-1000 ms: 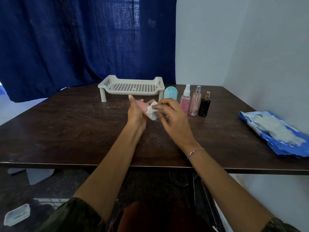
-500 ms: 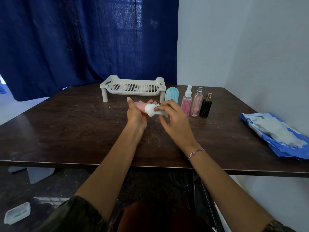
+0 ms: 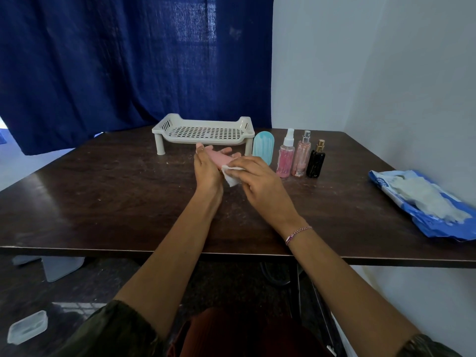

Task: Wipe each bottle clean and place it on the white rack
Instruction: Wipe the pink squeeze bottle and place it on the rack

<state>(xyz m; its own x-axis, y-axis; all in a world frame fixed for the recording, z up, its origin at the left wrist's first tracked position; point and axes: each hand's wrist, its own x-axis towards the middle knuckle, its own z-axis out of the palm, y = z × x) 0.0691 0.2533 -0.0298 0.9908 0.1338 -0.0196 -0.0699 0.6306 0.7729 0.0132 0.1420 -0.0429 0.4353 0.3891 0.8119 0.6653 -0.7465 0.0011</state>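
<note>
Where the hands meet: over the middle of the table [image 3: 103,189], just in front of the white rack [image 3: 203,131].
L hand [image 3: 207,171]: holds the pink bottle [image 3: 219,157] in its palm, fingers curled loosely round it. Can't tell if the hand touches the table.
R hand [image 3: 260,181]: fingers bent, pinching a white wipe [image 3: 230,175] and pressing it on the near end of the pink bottle.
Pink bottle: in the L hand, lying slanted, far end pointing at the rack. Not on the rack.
White rack: at the back of the table, on short legs, w/ holes in its floor.
Other bottles: a row just R of the rack, all standing up on the table. First the light blue bottle [image 3: 263,148], right by the rack's front R leg, then the pink spray bottle [image 3: 285,157] w/ a white top, the tall pink bottle [image 3: 301,157] w/ a silver top, and the black bottle [image 3: 316,163] w/ a gold top.
Wipes pack [image 3: 425,202]: blue, at the far R edge of the table, white wipes showing on top.
Bracelet [image 3: 297,233]: on the R wrist.
Floor: a clear plastic box [image 3: 27,327], bottom L.
Behind: dark blue curtain [image 3: 128,60], white wall [image 3: 360,60] on the R.
</note>
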